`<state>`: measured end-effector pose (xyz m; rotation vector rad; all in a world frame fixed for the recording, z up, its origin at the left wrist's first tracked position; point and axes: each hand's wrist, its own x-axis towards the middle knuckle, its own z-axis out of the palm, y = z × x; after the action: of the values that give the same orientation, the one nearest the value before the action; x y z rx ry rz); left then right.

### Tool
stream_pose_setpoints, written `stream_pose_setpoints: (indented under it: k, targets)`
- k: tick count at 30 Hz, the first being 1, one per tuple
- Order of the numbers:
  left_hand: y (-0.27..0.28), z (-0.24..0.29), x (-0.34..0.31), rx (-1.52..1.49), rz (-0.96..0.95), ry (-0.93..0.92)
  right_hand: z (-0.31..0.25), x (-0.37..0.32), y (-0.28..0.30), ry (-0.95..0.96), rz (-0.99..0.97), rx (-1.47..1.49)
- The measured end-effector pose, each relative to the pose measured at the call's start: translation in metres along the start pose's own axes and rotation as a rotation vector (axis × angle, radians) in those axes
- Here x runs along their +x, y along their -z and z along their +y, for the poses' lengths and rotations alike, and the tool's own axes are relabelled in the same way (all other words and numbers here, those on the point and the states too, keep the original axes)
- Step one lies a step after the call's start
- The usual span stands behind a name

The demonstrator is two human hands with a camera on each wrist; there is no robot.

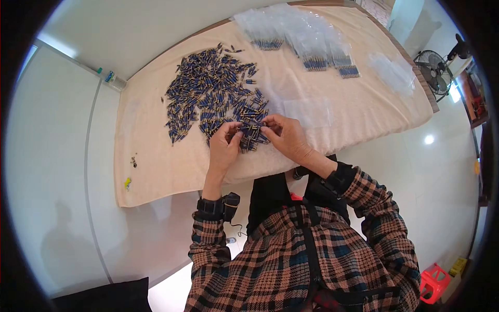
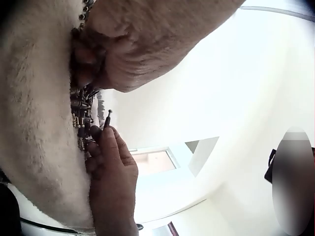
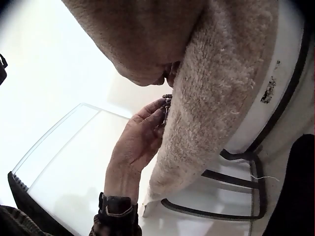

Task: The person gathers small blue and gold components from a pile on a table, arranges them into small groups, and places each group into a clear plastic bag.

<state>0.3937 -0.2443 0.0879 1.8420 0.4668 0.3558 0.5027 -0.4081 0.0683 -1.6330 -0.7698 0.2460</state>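
Observation:
Small dark blue and gold metal-tipped pieces (image 1: 210, 80) lie in a wide heap. At the heap's near edge, the left hand (image 1: 225, 148) curls its fingers and thumb around a few of them; in the right wrist view this left hand (image 3: 135, 142) has dark pieces at its fingertips. The right hand (image 1: 288, 138) is just across from it, fingers bent. In the left wrist view the right hand (image 2: 113, 172) pinches one slim piece (image 2: 108, 119), which sticks up from thumb and finger. The near left hand (image 2: 142, 39) hides its own fingertips there.
Clear bags with rows of pieces (image 1: 316, 63) lie at the cloth's far side, and flat clear bags (image 1: 392, 73) at the right. Another clear bag (image 1: 307, 112) is beside the right hand. Small yellow bits (image 1: 128, 183) lie near the left edge. A fan (image 1: 434, 73) stands beyond the table.

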Motion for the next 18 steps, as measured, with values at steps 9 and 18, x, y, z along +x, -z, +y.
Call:
stream_pose_setpoints:
  k: [9, 18]
  targets:
    - [-0.001, 0.003, -0.006, 0.59, 0.178, -0.41, -0.001, 0.0, 0.003, 0.016, -0.001, -0.018]
    - [-0.007, 0.015, -0.005, 0.847, 0.097, -0.372, -0.001, -0.001, 0.003, 0.121, 0.002, -0.143]
